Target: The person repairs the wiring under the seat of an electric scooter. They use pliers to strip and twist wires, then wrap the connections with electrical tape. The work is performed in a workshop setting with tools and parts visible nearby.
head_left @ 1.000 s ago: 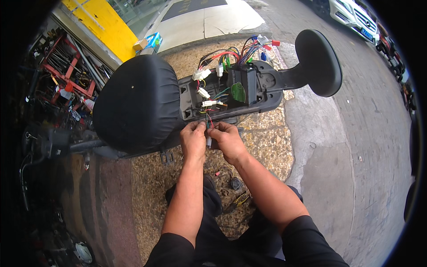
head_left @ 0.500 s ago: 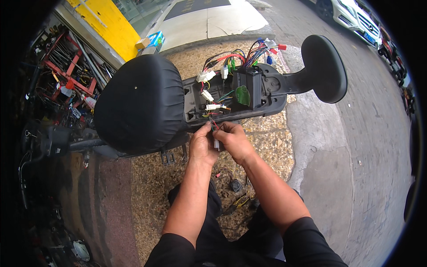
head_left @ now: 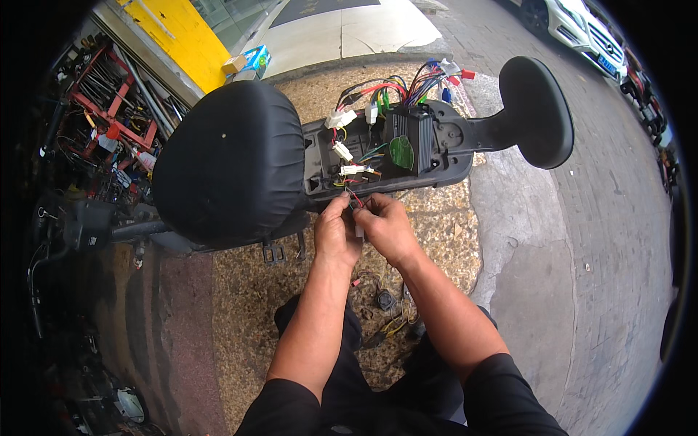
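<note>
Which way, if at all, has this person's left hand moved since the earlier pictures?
Yes, slightly to the right: judged against the black seat, the left hand is now a little farther from its edge.

Worn on the person's head, the wide fisheye camera looks steeply down and forward over the bare forearms [head_left: 320,320], near enough to the black tray [head_left: 430,179] to show single wires [head_left: 374,152]; beyond its far edge, the view reaches a white car [head_left: 574,30].

There are 2 hands [head_left: 337,236] [head_left: 389,231], 1 finned box [head_left: 413,138] and 1 white car [head_left: 574,30].
</note>
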`<action>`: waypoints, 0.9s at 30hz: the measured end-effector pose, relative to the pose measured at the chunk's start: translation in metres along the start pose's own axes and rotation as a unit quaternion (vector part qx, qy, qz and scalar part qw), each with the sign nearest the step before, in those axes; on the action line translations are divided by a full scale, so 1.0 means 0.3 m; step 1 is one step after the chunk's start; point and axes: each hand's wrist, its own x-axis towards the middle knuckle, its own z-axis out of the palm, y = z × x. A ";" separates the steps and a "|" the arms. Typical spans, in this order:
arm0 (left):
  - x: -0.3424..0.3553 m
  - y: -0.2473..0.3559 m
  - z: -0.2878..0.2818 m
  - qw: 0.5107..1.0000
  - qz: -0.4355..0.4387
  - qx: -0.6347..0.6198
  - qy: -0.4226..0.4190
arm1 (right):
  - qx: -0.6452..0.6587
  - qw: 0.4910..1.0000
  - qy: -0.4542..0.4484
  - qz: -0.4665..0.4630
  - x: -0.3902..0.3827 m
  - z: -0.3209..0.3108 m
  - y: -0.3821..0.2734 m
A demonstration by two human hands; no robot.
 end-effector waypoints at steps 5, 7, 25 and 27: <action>-0.004 0.018 0.024 0.996 0.018 0.046 0.078 | -0.035 0.999 -0.007 -0.005 -0.003 -0.008 -0.026; -0.015 0.024 0.034 0.992 0.043 0.077 0.095 | 0.015 1.000 0.003 -0.018 -0.006 0.003 -0.030; -0.045 0.040 0.049 0.938 0.174 0.274 0.122 | 0.178 0.982 -0.038 0.056 -0.010 0.011 -0.038; -0.049 0.042 0.044 0.933 0.169 0.294 0.120 | 0.160 0.985 -0.041 0.051 -0.007 0.012 -0.041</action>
